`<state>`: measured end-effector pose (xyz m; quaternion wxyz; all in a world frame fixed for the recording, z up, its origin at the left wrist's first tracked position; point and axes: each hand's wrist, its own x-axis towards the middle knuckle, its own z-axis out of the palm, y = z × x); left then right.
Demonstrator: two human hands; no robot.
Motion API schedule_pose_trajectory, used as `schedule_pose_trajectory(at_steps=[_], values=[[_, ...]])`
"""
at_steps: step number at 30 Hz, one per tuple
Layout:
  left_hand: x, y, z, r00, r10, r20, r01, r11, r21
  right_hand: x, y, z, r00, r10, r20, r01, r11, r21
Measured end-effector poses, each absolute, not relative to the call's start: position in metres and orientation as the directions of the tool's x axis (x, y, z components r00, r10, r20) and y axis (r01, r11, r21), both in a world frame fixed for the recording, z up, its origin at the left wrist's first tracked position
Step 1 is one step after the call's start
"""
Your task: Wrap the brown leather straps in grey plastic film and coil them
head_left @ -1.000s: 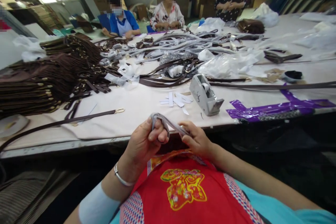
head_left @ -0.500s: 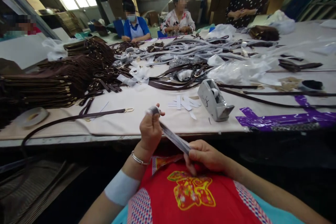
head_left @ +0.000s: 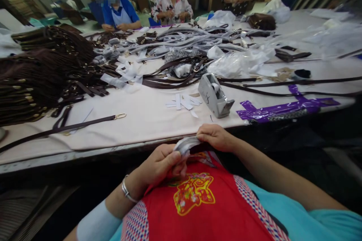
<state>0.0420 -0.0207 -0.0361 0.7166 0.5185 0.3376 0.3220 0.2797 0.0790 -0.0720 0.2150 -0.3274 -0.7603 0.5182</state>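
Note:
A strap wrapped in pale grey film (head_left: pixel 187 143) is stretched in a short bend between my two hands, just in front of the table edge and above the red apron (head_left: pixel 158 211). My left hand (head_left: pixel 160 162) is closed round one end, thumb on top. The fingers of my right hand (head_left: pixel 215 137) pinch the other end, farther from my body. Past the hands, a grey tape dispenser (head_left: pixel 215 96) stands on the table near white paper strips (head_left: pixel 183 102). A dark brown strap with a gold clasp (head_left: pixel 93 123) lies to the left.
Stacked brown leather pieces (head_left: pixel 31 75) fill the table's left side. Film-wrapped straps (head_left: pixel 181 39) and clear plastic bags (head_left: pixel 240 62) cover the middle. Purple tape (head_left: pixel 271 113) sticks along the right front edge. Several people, including one in blue (head_left: pixel 120 13), are across the table.
My left hand has come down towards the apron and my right hand has moved up to the table edge, the wrapped strap still between them. The view has shifted right and down.

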Motion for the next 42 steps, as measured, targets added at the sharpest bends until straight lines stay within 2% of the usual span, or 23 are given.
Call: schedule_pose_trajectory(at_steps=[2,3,5,8,10,11,13,14,16,17,19,21,22,24,26,27,29,31,33,35,38,40,42], values=[[0.045,-0.019,-0.025,0.465,0.880,-0.094,-0.375,0.292,0.880,0.268,0.067,-0.077,-0.703,0.709,-0.057,0.168,0.087,-0.982],[0.046,-0.017,-0.019,0.399,0.914,-0.073,-0.482,0.277,0.831,0.262,0.062,-0.079,-0.686,0.728,-0.027,0.103,0.061,-0.993],[0.046,-0.012,-0.007,0.279,0.958,-0.069,-0.639,0.239,0.732,0.251,0.055,-0.082,-0.629,0.762,0.155,0.024,0.219,-0.976],[0.035,0.000,0.009,0.138,0.987,-0.084,-0.755,0.160,0.636,0.243,0.052,-0.088,-0.613,0.672,0.415,0.103,0.588,-0.802],[0.024,0.010,0.016,0.003,0.998,-0.059,-0.783,0.039,0.621,0.241,0.051,-0.094,-0.653,0.629,0.421,0.161,0.659,-0.735],[0.018,0.016,0.017,-0.086,0.996,-0.037,-0.776,-0.043,0.629,0.241,0.048,-0.097,-0.685,0.621,0.381,0.165,0.642,-0.749],[0.010,0.027,0.016,-0.265,0.964,0.025,-0.709,-0.212,0.673,0.240,0.042,-0.100,-0.775,0.589,0.231,0.131,0.507,-0.852],[0.007,0.032,0.013,-0.343,0.937,0.065,-0.645,-0.286,0.708,0.240,0.037,-0.101,-0.819,0.558,0.132,0.106,0.374,-0.921],[0.005,0.040,0.001,-0.479,0.857,0.190,-0.419,-0.414,0.809,0.241,0.029,-0.100,-0.882,0.468,-0.048,0.058,0.006,-0.998],[0.004,0.042,-0.007,-0.521,0.805,0.283,-0.238,-0.455,0.858,0.242,0.026,-0.097,-0.896,0.430,-0.112,0.038,-0.176,-0.984],[0.004,0.043,-0.027,-0.459,0.722,0.517,0.209,-0.478,0.853,0.247,0.025,-0.089,-0.887,0.430,-0.167,-0.036,-0.425,-0.905],[0.003,0.039,-0.048,-0.153,0.738,0.657,0.573,-0.475,0.667,0.255,0.032,-0.076,-0.845,0.517,-0.140,-0.166,-0.501,-0.849],[0.002,0.035,-0.058,0.036,0.767,0.640,0.673,-0.492,0.553,0.260,0.038,-0.069,-0.815,0.568,-0.118,-0.223,-0.495,-0.840],[0.003,0.026,-0.073,0.328,0.805,0.495,0.745,-0.542,0.389,0.271,0.053,-0.056,-0.757,0.645,-0.104,-0.243,-0.425,-0.872],[0.005,0.015,-0.081,0.442,0.830,0.339,0.752,-0.549,0.364,0.283,0.070,-0.046,-0.703,0.697,-0.138,-0.084,-0.274,-0.958],[0.006,0.009,-0.082,0.467,0.840,0.276,0.734,-0.543,0.408,0.288,0.078,-0.044,-0.666,0.734,-0.134,0.029,-0.154,-0.988],[0.010,-0.004,-0.077,0.510,0.850,0.131,0.637,-0.476,0.607,0.293,0.089,-0.045,-0.613,0.789,-0.041,0.232,0.130,-0.964],[0.015,-0.015,-0.065,0.556,0.831,-0.030,0.445,-0.267,0.855,0.292,0.094,-0.052,-0.647,0.760,0.065,0.316,0.344,-0.884],[0.021,-0.022,-0.051,0.563,0.817,-0.128,0.196,0.018,0.980,0.285,0.093,-0.061,-0.719,0.693,0.047,0.307,0.378,-0.874],[0.027,-0.024,-0.036,0.496,0.858,-0.129,-0.094,0.201,0.975,0.274,0.088,-0.069,-0.736,0.676,-0.036,0.268,0.242,-0.933],[0.035,-0.021,-0.015,0.334,0.938,-0.091,-0.511,0.261,0.819,0.259,0.079,-0.074,-0.685,0.728,-0.034,0.110,0.057,-0.992],[0.035,-0.018,-0.003,0.265,0.958,-0.109,-0.684,0.266,0.679,0.251,0.074,-0.076,-0.641,0.757,0.131,0.026,0.192,-0.981],[0.029,-0.013,0.007,0.212,0.969,-0.126,-0.778,0.245,0.578,0.246,0.069,-0.080,-0.634,0.707,0.314,0.068,0.456,-0.887]])
